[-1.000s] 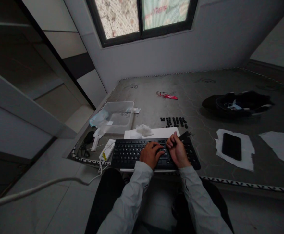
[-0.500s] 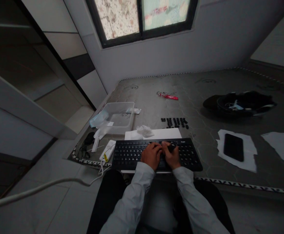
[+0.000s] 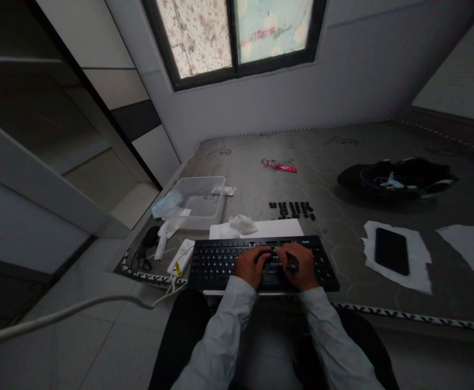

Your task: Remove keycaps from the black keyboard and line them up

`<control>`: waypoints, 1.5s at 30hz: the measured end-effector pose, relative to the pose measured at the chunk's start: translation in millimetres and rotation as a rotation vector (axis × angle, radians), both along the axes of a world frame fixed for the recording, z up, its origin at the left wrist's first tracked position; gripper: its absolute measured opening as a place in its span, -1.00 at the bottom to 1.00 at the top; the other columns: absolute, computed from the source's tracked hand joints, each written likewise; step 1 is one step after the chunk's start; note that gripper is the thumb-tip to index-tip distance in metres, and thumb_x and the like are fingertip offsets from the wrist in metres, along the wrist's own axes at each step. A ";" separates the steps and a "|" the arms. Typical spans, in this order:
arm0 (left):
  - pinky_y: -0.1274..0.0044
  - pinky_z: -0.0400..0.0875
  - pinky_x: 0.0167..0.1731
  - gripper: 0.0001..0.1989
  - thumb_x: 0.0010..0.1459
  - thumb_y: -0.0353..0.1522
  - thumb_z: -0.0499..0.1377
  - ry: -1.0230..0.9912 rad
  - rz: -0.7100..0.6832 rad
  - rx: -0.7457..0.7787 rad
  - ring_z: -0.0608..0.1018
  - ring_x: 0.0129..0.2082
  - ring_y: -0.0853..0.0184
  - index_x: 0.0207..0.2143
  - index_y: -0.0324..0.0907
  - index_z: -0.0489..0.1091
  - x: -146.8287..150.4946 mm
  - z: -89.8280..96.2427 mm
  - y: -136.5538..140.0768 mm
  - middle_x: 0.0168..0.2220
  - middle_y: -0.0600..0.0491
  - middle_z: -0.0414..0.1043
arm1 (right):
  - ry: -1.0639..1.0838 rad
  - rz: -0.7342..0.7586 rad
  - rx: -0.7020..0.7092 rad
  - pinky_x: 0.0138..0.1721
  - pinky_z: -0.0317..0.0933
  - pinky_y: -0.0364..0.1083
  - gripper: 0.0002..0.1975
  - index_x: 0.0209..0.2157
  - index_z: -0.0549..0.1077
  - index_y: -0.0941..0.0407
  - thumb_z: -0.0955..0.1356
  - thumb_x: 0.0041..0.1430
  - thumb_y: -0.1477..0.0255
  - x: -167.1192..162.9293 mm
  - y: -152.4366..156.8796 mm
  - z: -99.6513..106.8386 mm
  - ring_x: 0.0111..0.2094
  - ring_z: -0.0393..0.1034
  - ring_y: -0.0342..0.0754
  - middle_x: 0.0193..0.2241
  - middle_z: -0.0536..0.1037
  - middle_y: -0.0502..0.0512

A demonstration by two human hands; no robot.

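Keyboard (image 3: 220, 260): black, flat on grey mattress-like surface (image 3: 342, 162), at its near edge, right in front of person; long side runs left-right.
L hand (image 3: 253, 266): palm down on keys approx. mid-keyboard, fingers curled, tips touching keys; holds nothing that shows.
R hand (image 3: 299, 265): on keys just right of L hand, the 2 hands close together, nearly touching. Fingers closed round a small dark tool (image 3: 291, 264); what kind, can't tell, too dark & small.
Sleeves: light grey, both forearms come up from bottom of view to keyboard.
White sheet (image 3: 277, 228): just behind keyboard, touching its far edge; crumpled white tissue (image 3: 240, 223) sits on its left part.
Loose keycaps (image 3: 292, 208): small black group in rows, beyond the sheet, apart from keyboard.
Clear plastic tub (image 3: 216, 187): far left of keyboard, w/ blue-white wrappers (image 3: 164, 205) at its near-left corner.
White box (image 3: 182, 255): just left of keyboard, yellow mark on it; white cable (image 3: 58, 314) runs from there off to left over floor.
Black item + cord (image 3: 149, 236): left of box, near surface edge.
Red packet (image 3: 280, 167): far back, well apart from everything.
Phone (image 3: 391, 251): black, face down or screen off, on torn white paper (image 3: 419, 254), right of keyboard, apart from it.
2nd white paper (image 3: 470, 246): farther right, at view edge.
Dark bundle (image 3: 399, 179): black cloth/helmet-like heap, far right back.
Window (image 3: 237, 32): frosted, dark frame, on wall behind.
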State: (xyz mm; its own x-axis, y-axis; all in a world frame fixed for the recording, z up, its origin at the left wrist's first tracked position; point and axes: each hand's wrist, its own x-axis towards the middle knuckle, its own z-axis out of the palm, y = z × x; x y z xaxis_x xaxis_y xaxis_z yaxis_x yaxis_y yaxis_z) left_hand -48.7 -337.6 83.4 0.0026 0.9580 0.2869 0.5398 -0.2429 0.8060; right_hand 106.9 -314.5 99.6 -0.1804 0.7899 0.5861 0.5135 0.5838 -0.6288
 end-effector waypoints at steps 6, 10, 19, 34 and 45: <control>0.56 0.46 -0.18 -0.88 0.16 -0.39 0.22 -0.114 0.095 -0.005 0.60 -0.29 0.37 -0.22 -0.13 0.49 -2.2 1.2 -1.0 -0.28 0.11 0.59 | -0.222 0.020 0.024 -0.32 0.15 -0.12 -0.76 -0.10 0.55 0.01 0.33 0.23 0.33 17.7 10.7 -6.9 -0.36 0.50 -0.07 -0.26 0.65 0.03; 0.58 0.44 -0.20 -0.91 0.15 -0.41 0.21 -0.117 0.112 -0.012 0.59 -0.31 0.39 -0.27 -0.13 0.51 -3.3 3.7 -1.4 -0.30 0.13 0.58 | -0.289 0.069 0.037 -0.32 0.10 -0.10 -0.75 -0.10 0.56 -0.02 0.33 0.22 0.42 18.9 11.0 -10.6 -0.38 0.47 -0.08 -0.32 0.65 0.01; 0.59 0.44 -0.24 -0.90 0.16 -0.41 0.21 -0.077 0.114 -0.064 0.59 -0.33 0.38 -0.27 -0.11 0.51 -1.7 5.1 -1.8 -0.32 0.14 0.59 | -0.370 0.120 0.009 -0.27 0.02 -0.07 -0.64 -0.07 0.54 -0.02 0.32 0.13 0.58 22.9 14.7 -12.3 -0.37 0.42 -0.10 -0.35 0.62 0.00; 0.55 0.44 -0.20 -0.82 0.15 -0.44 0.21 -0.009 -0.004 0.014 0.58 -0.25 0.36 -0.18 -0.10 0.50 -3.9 -4.5 -4.0 -0.24 0.11 0.57 | -0.338 -0.046 -0.141 -0.25 0.11 -0.03 -0.67 -0.02 0.52 -0.04 0.29 0.19 0.41 25.4 -11.3 -21.1 -0.26 0.48 0.01 -0.16 0.63 0.08; 0.53 0.45 -0.18 -0.82 0.15 -0.41 0.22 0.056 0.000 0.038 0.56 -0.25 0.36 -0.16 -0.12 0.49 -3.3 -5.8 -3.9 -0.18 0.08 0.56 | -0.348 -0.123 -0.184 -0.19 0.10 -0.03 -0.66 -0.06 0.53 -0.06 0.27 0.18 0.49 42.6 -23.7 -17.3 -0.21 0.51 -0.04 -0.12 0.62 -0.01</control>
